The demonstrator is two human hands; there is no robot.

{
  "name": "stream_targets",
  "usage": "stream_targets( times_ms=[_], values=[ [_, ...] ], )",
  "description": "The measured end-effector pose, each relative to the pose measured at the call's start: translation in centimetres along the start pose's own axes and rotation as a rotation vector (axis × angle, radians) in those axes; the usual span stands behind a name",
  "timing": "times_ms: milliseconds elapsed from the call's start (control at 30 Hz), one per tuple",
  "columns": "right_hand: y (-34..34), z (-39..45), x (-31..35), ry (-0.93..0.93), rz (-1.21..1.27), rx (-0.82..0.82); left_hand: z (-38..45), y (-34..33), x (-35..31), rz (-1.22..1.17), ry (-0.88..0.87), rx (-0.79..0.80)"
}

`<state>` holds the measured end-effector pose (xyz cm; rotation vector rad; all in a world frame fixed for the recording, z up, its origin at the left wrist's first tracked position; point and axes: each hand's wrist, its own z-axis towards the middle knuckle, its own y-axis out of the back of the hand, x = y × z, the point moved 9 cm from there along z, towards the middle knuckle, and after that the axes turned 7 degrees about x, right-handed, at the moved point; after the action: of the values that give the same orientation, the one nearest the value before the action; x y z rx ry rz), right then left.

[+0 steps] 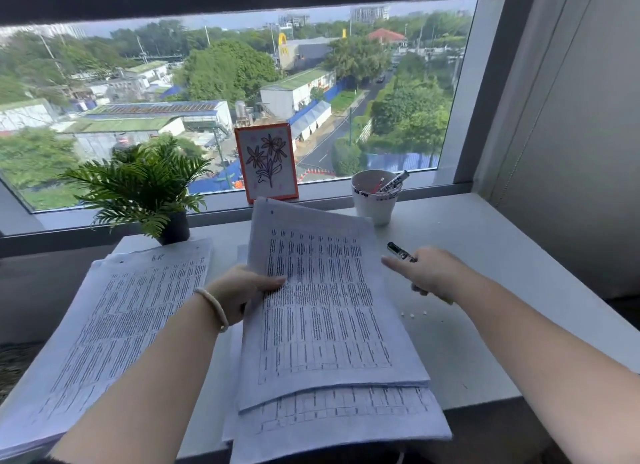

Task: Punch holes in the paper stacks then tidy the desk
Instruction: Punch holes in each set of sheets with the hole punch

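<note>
A stack of printed sheets [325,311] is lifted at its left edge by my left hand [242,294], thumb on top and fingers underneath; a small hole shows near its top left corner. It lies over a lower stack [346,418]. Another printed stack [114,321] lies at the left of the white desk [485,255]. My right hand [429,273] grips a small black and silver tool [400,251], probably a hand hole punch, with the index finger stretched toward the lifted stack's right edge. A few tiny paper dots [412,314] lie on the desk below it.
A potted fern [142,190] stands at the back left. An orange-framed flower drawing [266,162] leans on the window sill. A white cup [374,197] with markers stands at the back right. A grey wall closes the right side.
</note>
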<state>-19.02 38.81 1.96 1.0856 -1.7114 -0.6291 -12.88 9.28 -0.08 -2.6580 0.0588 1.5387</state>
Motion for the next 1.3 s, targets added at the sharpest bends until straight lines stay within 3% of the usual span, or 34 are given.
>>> stream_targets(
  times_ms=[133,300,367,433,500,667,800,933,1067,1200,1300],
  values=[
    [1.3,1.1,-0.1,-0.045,-0.170,-0.043,-0.1,-0.2,1.1,-0.018,-0.004,0.034],
    [2.2,2.0,0.3,-0.045,-0.129,-0.106,0.0,-0.2,1.9,-0.021,-0.002,0.083],
    [2.3,2.3,-0.2,-0.050,0.096,-0.108,0.2,0.4,2.1,-0.045,-0.016,0.082],
    [1.6,2.4,-0.4,-0.046,0.488,-0.039,0.4,1.0,2.3,-0.080,-0.025,0.075],
    [0.4,2.1,0.5,-0.024,0.606,0.066,0.5,1.3,2.3,-0.102,-0.043,0.068],
    [-1.3,1.4,4.9,0.094,0.359,0.199,0.9,-0.1,1.9,-0.090,-0.070,0.129],
    [-2.2,2.0,5.0,0.081,0.336,0.273,0.7,-0.7,2.6,-0.107,-0.017,0.187],
    [-3.2,2.9,3.4,0.053,0.323,0.313,1.0,0.5,4.7,0.036,0.126,0.098],
    [-1.8,3.6,1.2,-0.048,0.295,0.155,1.4,0.6,4.7,0.002,0.087,0.059],
    [1.0,3.6,0.4,-0.071,-0.071,-0.003,1.3,0.6,3.9,-0.070,0.004,0.082],
    [1.9,4.1,0.7,-0.057,-0.202,-0.067,1.1,0.3,3.5,-0.099,-0.014,0.106]
  ],
)
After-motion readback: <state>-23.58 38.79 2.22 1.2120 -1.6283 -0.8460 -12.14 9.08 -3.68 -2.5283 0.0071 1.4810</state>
